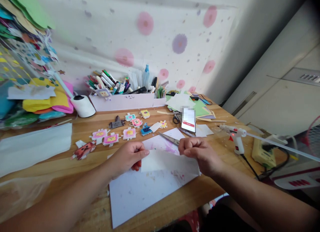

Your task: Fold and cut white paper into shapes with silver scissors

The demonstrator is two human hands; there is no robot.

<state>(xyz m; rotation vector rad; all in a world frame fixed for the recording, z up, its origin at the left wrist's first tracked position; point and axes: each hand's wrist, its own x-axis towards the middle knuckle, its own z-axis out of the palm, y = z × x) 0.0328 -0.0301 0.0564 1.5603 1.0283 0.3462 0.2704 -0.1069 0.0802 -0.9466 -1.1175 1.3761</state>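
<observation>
A folded piece of white paper (166, 162) is stretched between my two hands over a larger white sheet. My left hand (130, 157) is closed on its left end, thumb on top. My right hand (197, 152) is closed at the upper right edge of the paper. Scissors (170, 138) stick out from that fist, metal blades pointing left and away from me, their handles hidden by the fingers. Under the paper, a stained white sheet (135, 198) lies on the wooden table (92, 192). Just beyond are several small coloured paper figures (110, 138).
A lit phone (188, 119) leans beyond my right hand. A white glue gun (235, 138) with a red light stands at right, its cord near a power strip (263, 150). A pen box (120, 102) and thread spool (83, 106) line the back. White sheets (37, 147) lie left.
</observation>
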